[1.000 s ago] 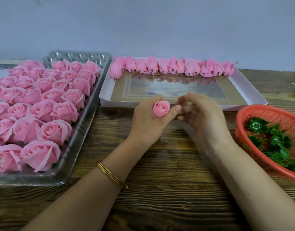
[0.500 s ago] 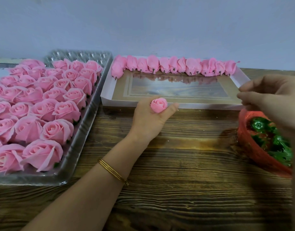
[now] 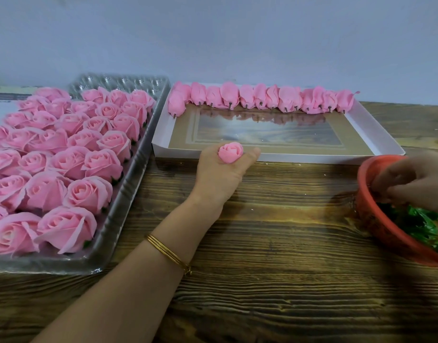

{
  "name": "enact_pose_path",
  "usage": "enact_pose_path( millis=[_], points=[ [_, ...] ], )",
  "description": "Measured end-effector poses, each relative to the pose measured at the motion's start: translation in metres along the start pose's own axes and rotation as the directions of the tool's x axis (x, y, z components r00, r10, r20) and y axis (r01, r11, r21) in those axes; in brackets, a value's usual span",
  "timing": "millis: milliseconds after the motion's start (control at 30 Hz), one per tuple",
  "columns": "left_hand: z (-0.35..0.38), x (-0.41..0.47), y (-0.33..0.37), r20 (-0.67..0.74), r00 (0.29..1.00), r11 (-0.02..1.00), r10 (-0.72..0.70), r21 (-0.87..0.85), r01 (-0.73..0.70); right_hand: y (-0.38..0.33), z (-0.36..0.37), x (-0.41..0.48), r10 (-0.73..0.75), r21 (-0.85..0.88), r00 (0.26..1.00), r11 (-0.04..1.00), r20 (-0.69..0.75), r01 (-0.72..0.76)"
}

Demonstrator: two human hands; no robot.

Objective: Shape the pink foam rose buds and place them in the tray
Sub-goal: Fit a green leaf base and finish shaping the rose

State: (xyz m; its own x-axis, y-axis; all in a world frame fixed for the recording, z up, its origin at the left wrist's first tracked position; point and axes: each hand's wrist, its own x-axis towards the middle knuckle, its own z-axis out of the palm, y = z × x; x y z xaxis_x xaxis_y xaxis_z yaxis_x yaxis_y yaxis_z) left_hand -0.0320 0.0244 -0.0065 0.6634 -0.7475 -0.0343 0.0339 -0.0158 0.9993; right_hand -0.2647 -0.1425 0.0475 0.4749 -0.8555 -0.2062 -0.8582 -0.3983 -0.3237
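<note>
My left hand [image 3: 219,174] holds a small pink foam rose bud [image 3: 230,151] upright between thumb and fingers, just in front of the white tray [image 3: 376,136]. A row of pink buds [image 3: 262,97] lies along that tray's far edge. My right hand [image 3: 411,181] is blurred and reaches into the orange basket [image 3: 369,219] of green leaf pieces [image 3: 416,221]; I cannot tell whether it holds anything.
A clear plastic tray [image 3: 118,219] at the left is filled with several opened pink roses [image 3: 71,169]. The wooden table [image 3: 274,256] runs across the front, and a pale wall stands behind.
My right hand left the bud, swung to the right and dropped into the orange basket. My left hand moved slightly forward with the bud.
</note>
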Motion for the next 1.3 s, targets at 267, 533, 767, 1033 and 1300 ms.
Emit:
enact_pose_path(
  millis=[267,533,767,1033,1300],
  points=[
    [0.000,-0.002,0.003,0.004,1.000,1.000,-0.011,-0.017,0.011,0.000,-0.001,0.004,-0.067,-0.093,0.966,0.991,0.251,0.093],
    [-0.002,-0.001,0.003,0.009,0.999,0.999,-0.048,0.003,0.048,-0.008,0.007,0.007,-0.010,-0.123,0.974,0.992,0.228,0.039],
    [-0.002,-0.001,0.004,0.003,0.999,0.999,-0.042,0.001,0.042,-0.007,0.006,0.011,0.056,-0.081,0.992,0.996,0.116,-0.047],
    [-0.003,-0.001,0.004,0.013,0.999,0.999,-0.049,0.001,0.049,0.003,0.010,0.023,0.139,-0.009,0.989,0.990,0.045,-0.139],
    [0.000,-0.001,0.004,-0.011,0.999,0.999,-0.032,-0.033,0.031,0.028,0.016,0.040,0.161,0.041,0.984,0.987,-0.072,-0.158]
  ],
)
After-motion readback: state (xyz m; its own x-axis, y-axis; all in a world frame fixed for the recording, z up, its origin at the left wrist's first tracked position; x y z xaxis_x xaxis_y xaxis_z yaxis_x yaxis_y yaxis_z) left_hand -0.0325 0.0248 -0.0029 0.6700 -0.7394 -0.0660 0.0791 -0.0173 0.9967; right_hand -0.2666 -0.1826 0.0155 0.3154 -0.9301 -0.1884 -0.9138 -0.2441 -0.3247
